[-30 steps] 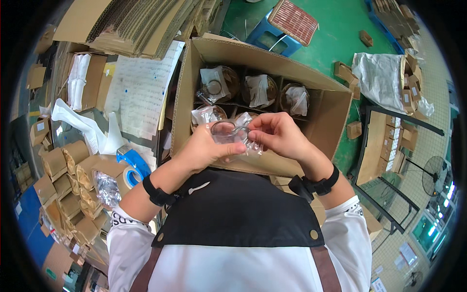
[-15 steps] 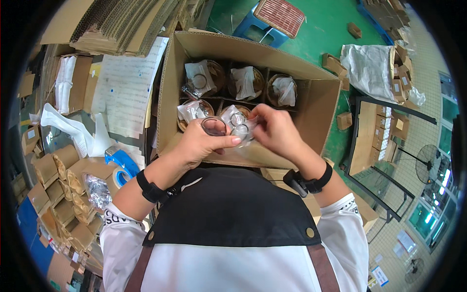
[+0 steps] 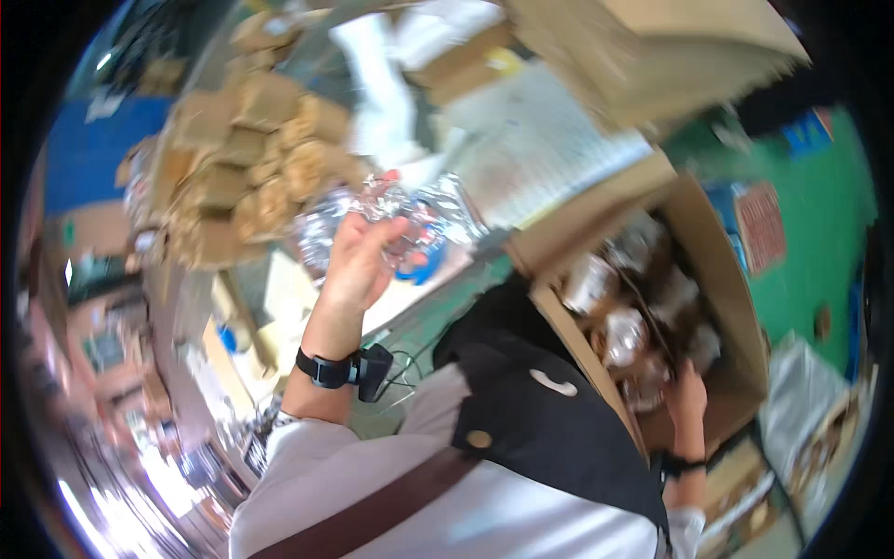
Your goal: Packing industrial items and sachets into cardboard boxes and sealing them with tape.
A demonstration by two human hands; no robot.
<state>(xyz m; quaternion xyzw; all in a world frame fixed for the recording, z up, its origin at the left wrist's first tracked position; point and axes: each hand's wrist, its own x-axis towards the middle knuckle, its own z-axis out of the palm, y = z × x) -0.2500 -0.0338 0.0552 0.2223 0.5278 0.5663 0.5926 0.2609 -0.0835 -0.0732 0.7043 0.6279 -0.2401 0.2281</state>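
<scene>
My left hand point(image 3: 361, 261) is raised over the worktable on the left, its fingers closed around crinkled clear plastic packets point(image 3: 400, 210). What lies inside the packets is too blurred to tell. Just behind and below them, a blue tape dispenser point(image 3: 424, 267) shows in part. On the right, an open cardboard box point(image 3: 601, 205) holds several round brown items in divided compartments, topped with clear-wrapped packets point(image 3: 622, 337). My right hand point(image 3: 687, 396) reaches into the box's near end, beside these items. Its fingertips are smeared and partly hidden.
Several brown-paper bundles point(image 3: 247, 177) are stacked at the table's far left. A white paper strip point(image 3: 382, 93) and a large printed sheet point(image 3: 540, 130) lie behind my left hand. Cardboard sheets point(image 3: 643, 56) overhang at the top. A red-topped stool point(image 3: 761, 228) stands beyond the box.
My view has swung left. My hands, together over the box before with clear rings and packets, are now apart: the left over the table with plastic packets, the right in the box.
</scene>
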